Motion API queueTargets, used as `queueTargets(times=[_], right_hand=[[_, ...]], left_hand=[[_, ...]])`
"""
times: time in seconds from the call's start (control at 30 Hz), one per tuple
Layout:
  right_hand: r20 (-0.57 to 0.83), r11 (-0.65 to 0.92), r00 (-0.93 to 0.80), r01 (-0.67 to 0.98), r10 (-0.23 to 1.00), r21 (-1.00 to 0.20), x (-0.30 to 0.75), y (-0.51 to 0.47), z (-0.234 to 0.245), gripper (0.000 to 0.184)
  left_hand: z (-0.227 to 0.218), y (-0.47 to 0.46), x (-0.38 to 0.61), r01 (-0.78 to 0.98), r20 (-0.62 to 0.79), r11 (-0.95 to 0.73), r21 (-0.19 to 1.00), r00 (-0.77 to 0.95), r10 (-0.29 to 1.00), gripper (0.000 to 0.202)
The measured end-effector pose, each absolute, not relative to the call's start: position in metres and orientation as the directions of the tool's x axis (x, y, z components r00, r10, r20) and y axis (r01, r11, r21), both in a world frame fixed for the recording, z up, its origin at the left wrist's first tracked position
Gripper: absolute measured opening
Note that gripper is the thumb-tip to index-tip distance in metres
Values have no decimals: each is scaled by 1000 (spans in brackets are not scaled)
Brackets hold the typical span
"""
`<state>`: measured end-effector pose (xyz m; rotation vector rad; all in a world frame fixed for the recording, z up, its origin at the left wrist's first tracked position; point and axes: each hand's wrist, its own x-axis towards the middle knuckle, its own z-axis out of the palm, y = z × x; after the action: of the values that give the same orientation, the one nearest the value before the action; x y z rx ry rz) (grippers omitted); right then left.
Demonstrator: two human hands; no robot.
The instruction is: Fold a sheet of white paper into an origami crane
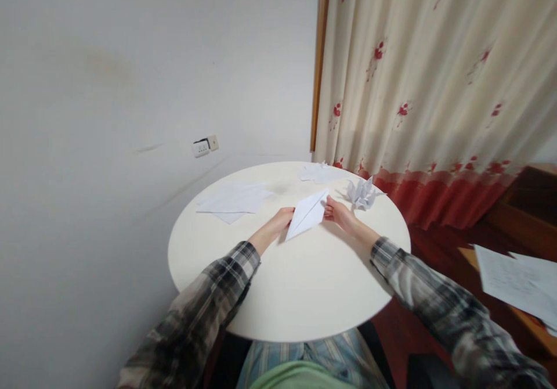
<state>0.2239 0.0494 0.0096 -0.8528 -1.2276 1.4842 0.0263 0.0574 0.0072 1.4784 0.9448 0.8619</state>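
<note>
A folded paper (pixel 310 212) between two hands, part-way folded

The left hand (pixel 284 219) has its fingers nearly closed at the left edge of the folded paper, with some fingertips hidden behind it. The right hand (pixel 336 213) pinches the opposite edge near the upper corner, thumb and fingers close together. Between them the paper lies tilted over the middle of the round white desk (pixel 300 302), one long corner pointing back toward the person; whether it touches the surface, I cannot tell.

As for progress, the piece is already a narrow, kite-like shape with a line running along its length, so some folding is done. It looks flat and simple beside the pointed folded pieces (pixel 362 193) standing in a cluster near the right hand, and I judge it to be at a middle stage. Those pieces look already worked into shape. Toward the left of the desk, flat sheets (pixel 237 197) overlap, apparently unfolded. More white paper (pixel 319 172) lies by the far edge; its state is too small to judge.
</note>
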Motion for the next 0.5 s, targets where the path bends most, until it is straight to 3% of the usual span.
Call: queueTargets(times=[0.07,0.27,0.37,0.5], right_hand=[[103,23,-315,-247,944,-969,214,52,5,25],[11,-38,-213,-222,977,-974,192,60,-10,25],[33,6,-146,-184,989,-983,189,62,-12,25],[81,64,-98,-169,992,-984,187,61,-14,28]], left_hand=[[3,59,28,48,-36,16,999,437,899,23],[5,50,29,84,-137,109,991,561,816,29],[6,50,27,31,-201,218,976,532,822,49],[0,52,28,56,-142,132,990,516,845,48]])
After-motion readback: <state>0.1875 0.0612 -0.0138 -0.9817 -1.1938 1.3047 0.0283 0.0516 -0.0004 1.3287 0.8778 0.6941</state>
